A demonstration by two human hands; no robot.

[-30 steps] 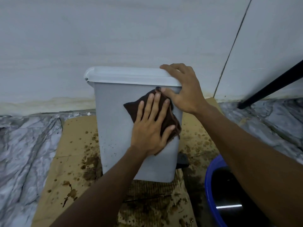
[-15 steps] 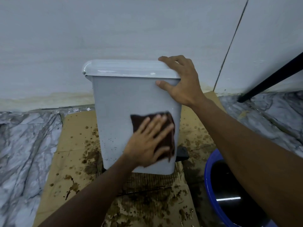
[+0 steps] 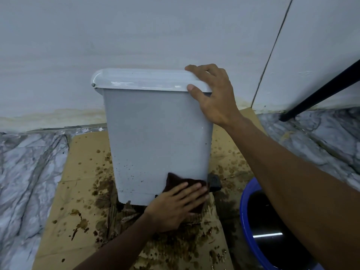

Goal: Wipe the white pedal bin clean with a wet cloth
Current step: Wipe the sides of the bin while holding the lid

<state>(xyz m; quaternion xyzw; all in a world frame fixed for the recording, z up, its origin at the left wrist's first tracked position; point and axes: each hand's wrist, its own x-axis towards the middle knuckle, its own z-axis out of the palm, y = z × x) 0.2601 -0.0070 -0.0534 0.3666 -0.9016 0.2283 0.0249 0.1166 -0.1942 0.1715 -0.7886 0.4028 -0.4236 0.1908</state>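
Two bare hands are seen on a white pedal bin [image 3: 155,137], a smooth, tapering plastic box with a rounded, glossy lid [image 3: 144,79], stood upright at the centre of the view on brown cardboard [image 3: 83,158]. A dark brown cloth [image 3: 175,180] (its weave too small to be made out) is pressed flat against the bin's front at its 5 o'clock corner by the left hand [image 3: 175,206], fingers laid straight over it. The lid's 1 o'clock corner is gripped by the right hand [image 3: 215,97], fingers hooked over the top, thumb set on the front edge. Fine dark specks are scattered on the lower front face, and a black pedal [image 3: 214,182] juts out at the base, just beside the cloth. Since half a second earlier, cloth and left hand have been carried down from mid-face to the bottom edge; the right hand's hold has been kept. The cardboard is blotched with brown stains and laid on grey-veined marble flooring [image 3: 25,162]. A pale wall [image 3: 136,32], yellowed at its foot, is seen at 12 o'clock, a blue bucket [image 3: 243,203] at 4 o'clock and a slanted black bar [image 3: 319,94] at 2 o'clock.
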